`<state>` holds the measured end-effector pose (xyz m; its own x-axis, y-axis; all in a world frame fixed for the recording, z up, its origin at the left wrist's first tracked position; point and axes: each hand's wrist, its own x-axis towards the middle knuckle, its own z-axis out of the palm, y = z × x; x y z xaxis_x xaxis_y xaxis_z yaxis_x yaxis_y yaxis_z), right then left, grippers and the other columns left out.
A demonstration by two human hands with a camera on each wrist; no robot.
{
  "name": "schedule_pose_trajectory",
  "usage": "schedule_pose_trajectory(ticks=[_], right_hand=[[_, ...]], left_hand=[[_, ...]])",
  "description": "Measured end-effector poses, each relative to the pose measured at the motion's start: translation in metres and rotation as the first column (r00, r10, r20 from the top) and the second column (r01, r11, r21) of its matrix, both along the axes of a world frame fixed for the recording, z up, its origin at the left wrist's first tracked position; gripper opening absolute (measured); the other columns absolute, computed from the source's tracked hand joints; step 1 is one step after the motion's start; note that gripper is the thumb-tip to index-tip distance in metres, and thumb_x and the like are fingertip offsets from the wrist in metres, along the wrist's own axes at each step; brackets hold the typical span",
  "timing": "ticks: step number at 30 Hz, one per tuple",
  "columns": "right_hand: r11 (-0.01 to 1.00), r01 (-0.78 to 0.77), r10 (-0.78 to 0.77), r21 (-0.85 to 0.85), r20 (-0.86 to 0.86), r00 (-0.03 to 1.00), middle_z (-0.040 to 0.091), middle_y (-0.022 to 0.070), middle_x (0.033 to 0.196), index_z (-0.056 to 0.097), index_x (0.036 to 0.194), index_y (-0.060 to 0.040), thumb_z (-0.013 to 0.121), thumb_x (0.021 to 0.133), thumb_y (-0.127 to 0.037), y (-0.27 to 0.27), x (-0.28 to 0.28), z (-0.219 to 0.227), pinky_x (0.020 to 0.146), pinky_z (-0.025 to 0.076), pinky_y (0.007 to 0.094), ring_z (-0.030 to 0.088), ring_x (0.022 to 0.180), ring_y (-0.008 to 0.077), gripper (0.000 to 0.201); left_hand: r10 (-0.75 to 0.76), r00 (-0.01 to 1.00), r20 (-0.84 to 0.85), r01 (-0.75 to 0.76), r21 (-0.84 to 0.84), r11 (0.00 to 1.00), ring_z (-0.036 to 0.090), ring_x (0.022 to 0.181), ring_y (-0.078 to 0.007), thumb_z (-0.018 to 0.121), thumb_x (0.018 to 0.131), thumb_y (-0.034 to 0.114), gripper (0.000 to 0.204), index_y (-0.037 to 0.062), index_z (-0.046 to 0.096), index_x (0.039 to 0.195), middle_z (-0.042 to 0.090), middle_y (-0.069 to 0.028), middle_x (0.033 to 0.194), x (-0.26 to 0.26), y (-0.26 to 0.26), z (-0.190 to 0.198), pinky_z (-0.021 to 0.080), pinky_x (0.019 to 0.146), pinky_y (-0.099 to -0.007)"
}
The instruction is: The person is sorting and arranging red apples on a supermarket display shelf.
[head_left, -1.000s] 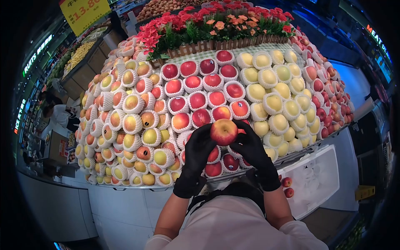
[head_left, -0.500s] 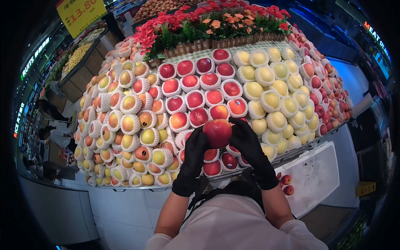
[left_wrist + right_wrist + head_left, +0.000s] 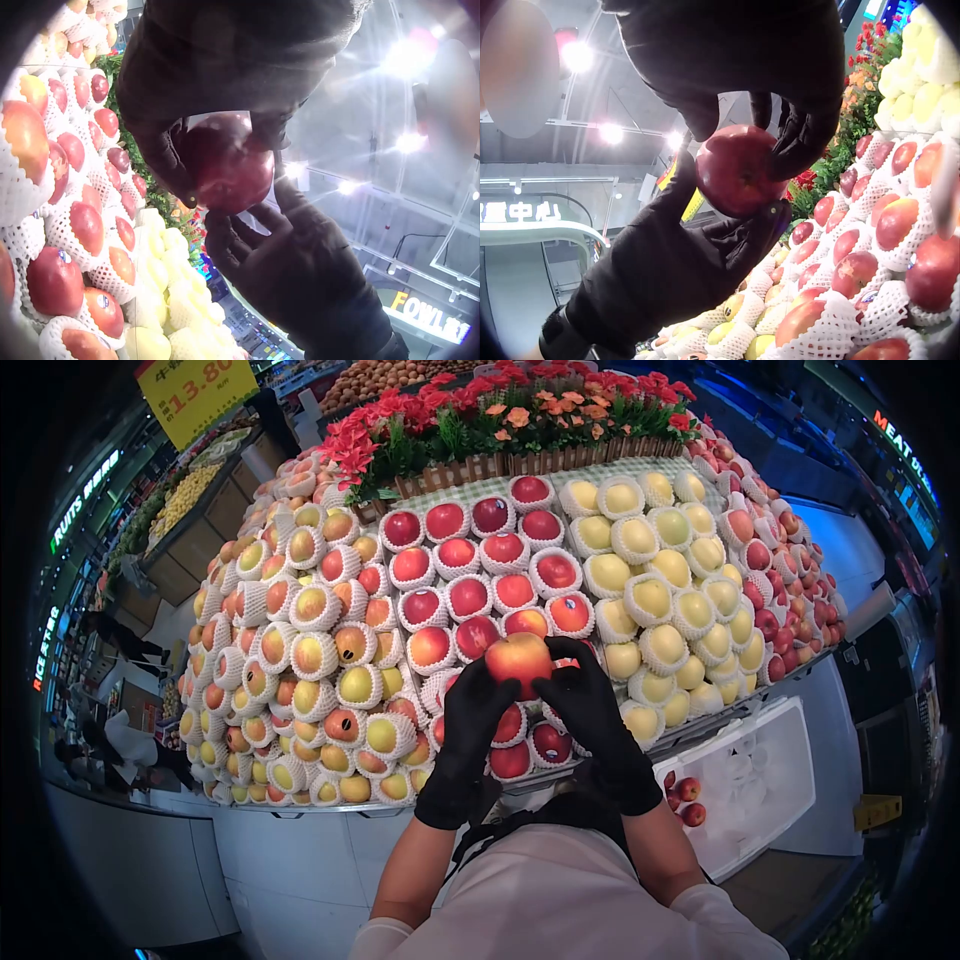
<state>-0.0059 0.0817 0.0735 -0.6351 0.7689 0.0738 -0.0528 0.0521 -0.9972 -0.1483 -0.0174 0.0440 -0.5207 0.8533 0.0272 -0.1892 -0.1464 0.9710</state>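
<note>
Fingers (image 3: pixel 492 692), black-gloved, at opposite sides of 1 apple (image 3: pixel 518 657)

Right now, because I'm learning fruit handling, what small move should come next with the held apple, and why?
Probably turn the apple slightly: the left hand and right hand hold it from opposite sides and cover parts of it that a turn might reveal.

An apple (image 3: pixel 519 663) sits between the left hand (image 3: pixel 468 715) and right hand (image 3: pixel 590 710), above the front of the middle apple block (image 3: pixel 468 598). Left of that block lies a fruit bank (image 3: pixel 315 655); right, a second fruit block (image 3: pixel 665 645). Behind stands a picket fence (image 3: pixel 560 461), with flowers (image 3: pixel 518 417) behind it. Loose apples (image 3: pixel 693 815) lie in a crate (image 3: pixel 795 755) at the person's right.
</note>
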Motion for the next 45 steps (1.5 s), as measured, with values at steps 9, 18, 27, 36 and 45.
schedule_pose_trajectory(ticks=[9, 18, 27, 36, 45], right_hand=[[0.984, -0.093, 0.089, -0.153, -0.032, 0.996, 0.063, 0.0063, 0.105, 0.057, 0.126, -0.0028, 0.062, 0.093, -0.011, 0.010, 0.006, -0.005, 0.081, 0.052, 0.0287, 0.062, 0.094, 0.0133, 0.034], [0.996, -0.019, 0.010, -0.082, -0.119, 0.993, 0.062, 0.0069, 0.106, 0.053, 0.125, -0.0026, 0.065, 0.090, -0.007, 0.006, 0.003, -0.010, 0.082, 0.052, 0.0281, 0.062, 0.096, 0.0134, 0.037], [0.983, -0.074, 0.057, -0.167, -0.108, 0.993, 0.061, 0.0053, 0.108, 0.054, 0.127, -0.0028, 0.067, 0.086, -0.003, 0.011, 0.000, 0.004, 0.083, 0.053, 0.0277, 0.063, 0.095, 0.0130, 0.043], [0.993, -0.113, 0.113, -0.016, -0.026, 0.993, 0.062, 0.0059, 0.115, 0.055, 0.130, -0.0028, 0.064, 0.088, -0.005, 0.008, -0.006, 0.016, 0.083, 0.052, 0.0279, 0.063, 0.096, 0.0128, 0.043], [0.987, -0.142, 0.133, -0.079, -0.108, 0.985, 0.064, 0.0055, 0.107, 0.057, 0.122, -0.0038, 0.066, 0.086, -0.002, 0.015, -0.009, 0.006, 0.078, 0.052, 0.0263, 0.063, 0.092, 0.0110, 0.037]], left_hand=[[-0.123, 0.979, 0.162, 0.113, 0.071, 0.991, 0.060, 0.111, -0.0177, 0.058, 0.095, 0.019, 0.047, -0.0030, 0.048, 0.135, 0.060, -0.0102, 0.124, -0.002, -0.013, 0.018, 0.047, 0.096, -0.0314], [0.067, 0.995, 0.078, -0.065, -0.033, 0.997, 0.062, 0.107, -0.0181, 0.068, 0.086, 0.001, 0.048, -0.0035, 0.051, 0.130, 0.063, -0.0116, 0.119, -0.007, -0.010, 0.023, 0.053, 0.088, -0.0301], [0.053, 0.997, 0.055, -0.052, -0.020, 0.998, 0.060, 0.114, -0.0201, 0.068, 0.081, -0.002, 0.055, -0.0033, 0.049, 0.133, 0.060, -0.0135, 0.125, -0.009, -0.016, 0.025, 0.050, 0.095, -0.0324], [0.099, 0.993, 0.065, -0.103, 0.060, 0.993, 0.060, 0.110, -0.0176, 0.064, 0.085, 0.000, 0.045, -0.0010, 0.052, 0.128, 0.062, -0.0102, 0.120, -0.009, -0.021, 0.030, 0.050, 0.092, -0.0305], [0.043, 0.993, 0.113, -0.053, 0.095, 0.994, 0.062, 0.107, -0.0172, 0.064, 0.090, 0.010, 0.042, -0.0017, 0.052, 0.129, 0.063, -0.0102, 0.117, -0.009, -0.025, 0.042, 0.051, 0.090, -0.0303]])
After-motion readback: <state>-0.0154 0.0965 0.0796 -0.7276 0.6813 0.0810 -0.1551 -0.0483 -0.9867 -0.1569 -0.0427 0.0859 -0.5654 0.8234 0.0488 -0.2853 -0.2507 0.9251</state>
